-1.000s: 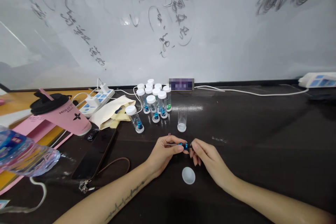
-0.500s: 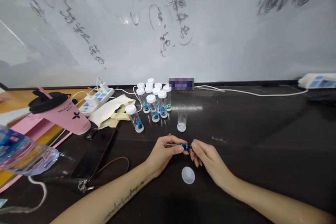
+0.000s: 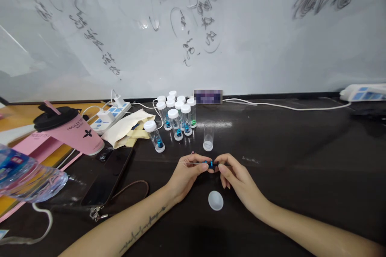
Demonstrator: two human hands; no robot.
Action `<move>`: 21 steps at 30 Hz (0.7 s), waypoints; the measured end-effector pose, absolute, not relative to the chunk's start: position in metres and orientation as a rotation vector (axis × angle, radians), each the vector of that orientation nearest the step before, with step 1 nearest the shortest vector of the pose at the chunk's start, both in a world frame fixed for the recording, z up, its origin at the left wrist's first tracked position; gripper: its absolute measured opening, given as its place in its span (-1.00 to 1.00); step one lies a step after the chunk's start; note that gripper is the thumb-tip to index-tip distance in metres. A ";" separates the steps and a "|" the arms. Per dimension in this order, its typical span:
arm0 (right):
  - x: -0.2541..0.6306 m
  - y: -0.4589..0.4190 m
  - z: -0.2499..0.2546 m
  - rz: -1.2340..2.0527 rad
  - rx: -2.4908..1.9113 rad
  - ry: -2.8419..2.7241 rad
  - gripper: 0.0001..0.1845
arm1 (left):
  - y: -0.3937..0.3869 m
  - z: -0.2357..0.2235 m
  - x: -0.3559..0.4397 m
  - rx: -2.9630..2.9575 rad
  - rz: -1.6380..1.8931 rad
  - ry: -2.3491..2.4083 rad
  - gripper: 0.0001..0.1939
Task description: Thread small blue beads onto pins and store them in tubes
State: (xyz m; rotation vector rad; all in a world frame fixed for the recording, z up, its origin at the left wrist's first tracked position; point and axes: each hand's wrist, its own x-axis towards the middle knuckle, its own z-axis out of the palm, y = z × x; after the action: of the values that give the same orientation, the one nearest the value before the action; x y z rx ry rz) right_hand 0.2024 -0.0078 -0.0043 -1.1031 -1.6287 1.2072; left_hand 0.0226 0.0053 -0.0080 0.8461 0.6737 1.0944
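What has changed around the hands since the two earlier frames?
The right hand has shifted slightly left, its fingertips closer to the left hand; the small blue-and-black part between them sits slightly higher. Nothing visibly released. The white cap, uncapped tube and capped tubes stayed put.

A lone tube (image 3: 208, 138) stands behind the loose cap (image 3: 216, 200).

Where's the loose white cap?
In the head view, the cap lies on the table, just right of centre, below the left hand and right hand.
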 end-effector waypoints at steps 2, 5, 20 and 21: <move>0.203 -0.009 -0.002 1.162 -1.122 -1.651 -0.64 | 0.005 -0.008 0.023 0.849 1.078 0.660 -0.82; 0.203 -0.010 0.003 1.079 -1.161 -1.724 -0.51 | 0.004 -0.007 0.023 0.850 1.060 0.663 -0.82; 0.202 -0.009 0.006 1.119 -1.136 -1.678 -0.59 | 0.003 -0.006 0.024 0.870 1.074 0.701 -0.81; 0.202 -0.009 0.007 1.117 -1.140 -1.689 -0.59 | 0.003 -0.007 0.024 0.872 1.075 0.699 -0.81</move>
State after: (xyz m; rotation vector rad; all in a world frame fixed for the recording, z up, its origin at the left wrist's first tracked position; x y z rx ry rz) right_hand 0.2015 -0.0088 0.0066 -1.1398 -1.6886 1.1166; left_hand 0.0237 0.0033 -0.0067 0.8725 0.6986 1.0749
